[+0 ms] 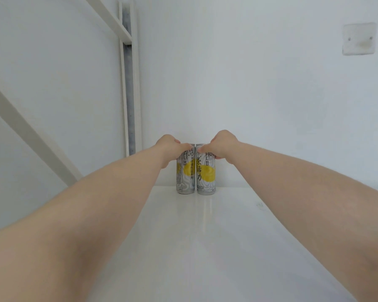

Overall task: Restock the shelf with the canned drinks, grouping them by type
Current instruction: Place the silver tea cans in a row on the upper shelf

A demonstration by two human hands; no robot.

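Currently the left hand (pixel 172 147) grips the upper part of the left can (pixel 185 173) and the right hand (pixel 224 147) grips the right can (pixel 206 173). Both cans stand upright, side by side and touching or nearly so, on the white shelf (pixel 205 236) directly ahead of both arms. Each hand is equally near its own can, so release likely needs only a straight withdrawal.

Both cans (pixel 185 175) (pixel 206 177) are silver-grey with white swirls, yellow blotches and dark lettering; the shelf (pixel 205 236) is glossy white.

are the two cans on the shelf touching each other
Cannot tell: in the head view the left can and right can stand side by side, only a thin dark line between.
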